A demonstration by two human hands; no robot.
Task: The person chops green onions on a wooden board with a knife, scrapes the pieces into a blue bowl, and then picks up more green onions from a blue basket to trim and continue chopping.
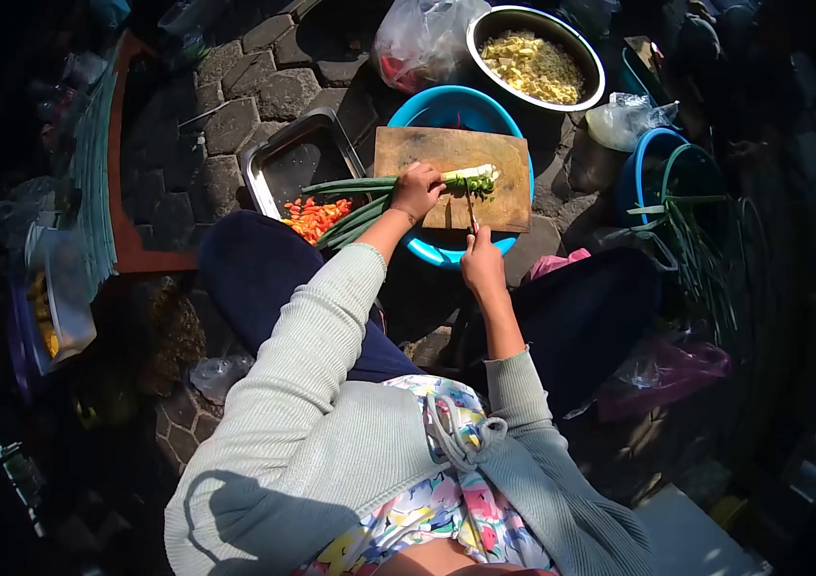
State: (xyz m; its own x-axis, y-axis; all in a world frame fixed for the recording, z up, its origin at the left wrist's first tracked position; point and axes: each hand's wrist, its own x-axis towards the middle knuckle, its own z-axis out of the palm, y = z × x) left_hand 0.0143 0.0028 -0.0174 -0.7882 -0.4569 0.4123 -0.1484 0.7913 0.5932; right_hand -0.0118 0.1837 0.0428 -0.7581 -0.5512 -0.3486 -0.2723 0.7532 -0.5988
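A wooden cutting board (408,149) rests across a blue basin (441,101). My left hand (417,191) is closed around a bunch of green onions (355,187), whose long green leaves stretch left past the board's edge. Cut white and green pieces (480,179) lie at the right end of the bunch. My right hand (482,261) grips a knife (472,216) by its handle, the blade pointing away from me beside the cut pieces. Left of the board, chopped orange-red pieces (316,219) sit in a metal tray (264,182), partly under the leaves.
A metal bowl (598,82) of yellow and pale chopped pieces stands behind, beside a plastic bag (422,38). At right, more long green leaves (701,264) hang from a blue tub (631,182). A pink plastic bag (667,374) lies nearer. Hexagonal paving (288,94) covers the ground.
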